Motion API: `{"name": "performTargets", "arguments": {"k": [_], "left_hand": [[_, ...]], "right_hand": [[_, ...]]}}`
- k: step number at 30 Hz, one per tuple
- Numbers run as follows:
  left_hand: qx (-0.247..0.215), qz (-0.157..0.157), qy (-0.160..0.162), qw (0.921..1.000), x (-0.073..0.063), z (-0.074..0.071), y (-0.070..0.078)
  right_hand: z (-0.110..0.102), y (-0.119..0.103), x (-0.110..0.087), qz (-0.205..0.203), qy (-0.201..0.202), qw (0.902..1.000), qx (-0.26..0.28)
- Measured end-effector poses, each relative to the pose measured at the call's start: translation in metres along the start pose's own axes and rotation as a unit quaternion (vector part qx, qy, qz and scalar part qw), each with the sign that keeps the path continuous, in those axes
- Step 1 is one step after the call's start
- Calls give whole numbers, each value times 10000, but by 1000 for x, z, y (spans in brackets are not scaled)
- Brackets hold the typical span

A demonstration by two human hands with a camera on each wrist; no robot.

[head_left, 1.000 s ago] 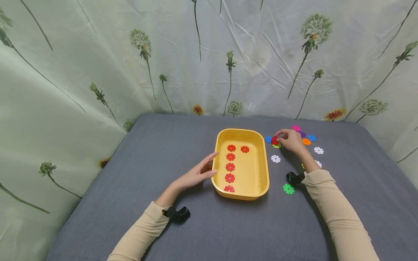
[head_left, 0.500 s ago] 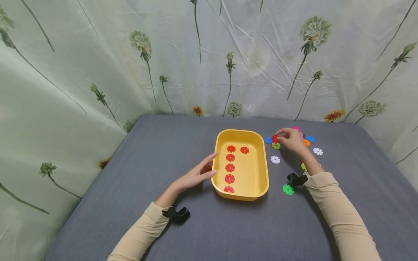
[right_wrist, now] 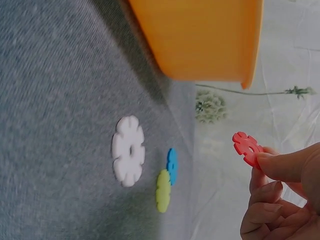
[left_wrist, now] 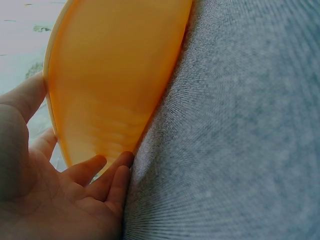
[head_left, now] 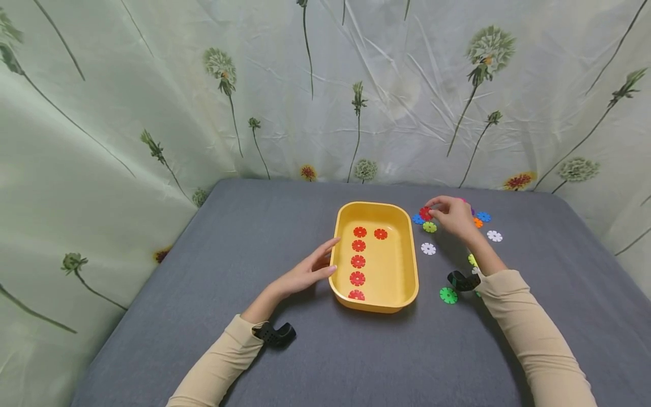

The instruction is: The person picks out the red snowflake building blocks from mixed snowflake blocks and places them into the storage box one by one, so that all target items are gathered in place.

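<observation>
My right hand pinches a red snowflake disc between thumb and fingers, raised off the cloth in the right wrist view. Beneath it lie a blue disc, a yellow-green disc and a white disc. My left hand rests against the left side of a yellow tub, with thumb and index fingertips at its rim. In the left wrist view the other fingers lie loosely by its outer wall. Inside the tub, red discs form a column on the left, with another red disc beside the top one.
More discs lie around the right hand: a blue disc, an orange disc, a white disc and a green disc. The grey cloth ends at a flower-print curtain behind.
My right hand has lifted the red disc off the yellow-green disc, which now shows fully, and moved slightly up and left. The left hand and tub have stayed put.
</observation>
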State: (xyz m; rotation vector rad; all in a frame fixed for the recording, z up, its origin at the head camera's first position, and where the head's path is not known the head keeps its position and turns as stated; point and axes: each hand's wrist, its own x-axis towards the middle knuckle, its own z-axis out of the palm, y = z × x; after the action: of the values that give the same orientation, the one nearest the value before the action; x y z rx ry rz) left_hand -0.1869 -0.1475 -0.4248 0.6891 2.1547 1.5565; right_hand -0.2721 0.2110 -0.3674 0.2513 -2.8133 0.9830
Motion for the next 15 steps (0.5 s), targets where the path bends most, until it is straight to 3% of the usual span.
{"name": "performTargets", "arguments": {"k": [15], "left_hand": [[36,-24,21,10000,0,0,0]], "right_hand": [[-3,-25,-9,-412,175,9986,278]]}}
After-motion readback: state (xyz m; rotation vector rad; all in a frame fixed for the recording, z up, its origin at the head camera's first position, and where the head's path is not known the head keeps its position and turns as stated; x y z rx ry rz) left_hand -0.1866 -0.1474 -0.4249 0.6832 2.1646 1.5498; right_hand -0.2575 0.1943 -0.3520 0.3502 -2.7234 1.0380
